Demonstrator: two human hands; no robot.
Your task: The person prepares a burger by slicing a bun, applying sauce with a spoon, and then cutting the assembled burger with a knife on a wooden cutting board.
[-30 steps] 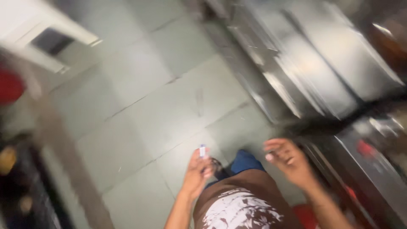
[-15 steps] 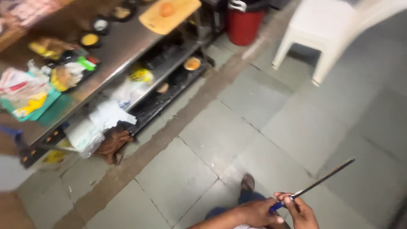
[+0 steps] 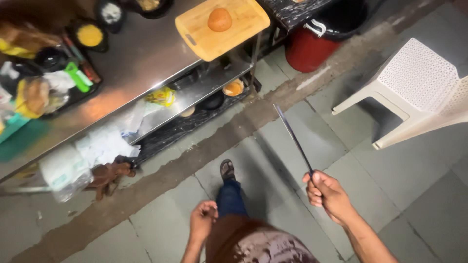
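Observation:
My right hand (image 3: 328, 194) grips the handle of a long knife (image 3: 293, 137); its blade points up and away over the tiled floor. My left hand (image 3: 203, 220) hangs by my hip with the fingers curled loosely and nothing in it. Ahead stands a steel table (image 3: 141, 68) carrying a wooden cutting board (image 3: 239, 22) with a round orange item (image 3: 220, 19) on it. My sandalled foot (image 3: 227, 170) steps toward the table.
Bowls and packets crowd the table's left part (image 3: 53, 73). Its lower shelf (image 3: 195, 97) holds bowls, bags and paper. A red bin (image 3: 307, 48) stands beside the table. A white plastic chair (image 3: 419, 92) is at the right.
The view has swung from a steel counter to the table. The knife, held in both hands half a second ago, is now in my right hand alone, blade raised.

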